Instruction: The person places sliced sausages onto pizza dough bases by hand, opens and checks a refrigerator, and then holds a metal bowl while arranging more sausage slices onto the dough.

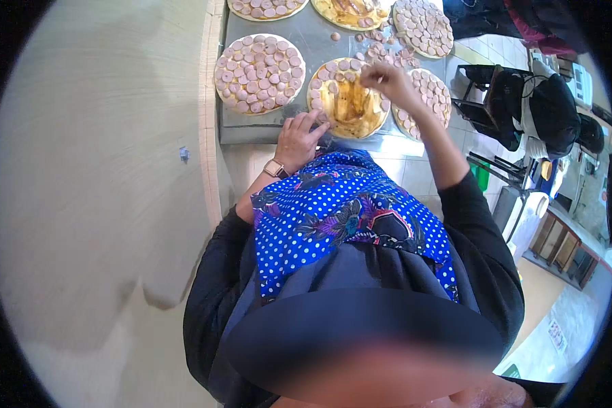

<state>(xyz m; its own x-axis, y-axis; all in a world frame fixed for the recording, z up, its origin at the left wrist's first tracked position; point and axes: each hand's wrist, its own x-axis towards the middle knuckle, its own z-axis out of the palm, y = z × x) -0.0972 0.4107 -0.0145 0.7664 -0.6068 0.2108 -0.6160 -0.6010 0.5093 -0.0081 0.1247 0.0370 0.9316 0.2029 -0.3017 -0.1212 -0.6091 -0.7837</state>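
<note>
A round pizza base [351,112] lies in front of me, spread with brown-orange sauce. Pink sausage slices line its far and side edges; the middle and near part show bare sauce. My left hand [299,139], with a watch on the wrist, rests at the base's near left edge. Its fingers reach out over the rim, their tips by a sausage slice [321,117]. Above the far right part of the base is my right hand [386,81], its fingers curled together; whatever they may hold is hidden. Loose sausage slices [391,56] lie in a pile just beyond it.
Pizzas covered with slices stand at the left [259,73], right [425,102] and far right [423,27]. Another partly covered pizza [350,12] is at the back. The grey metal table [251,129] meets a wall [115,170] on the left. Chairs with bags [523,102] stand to the right.
</note>
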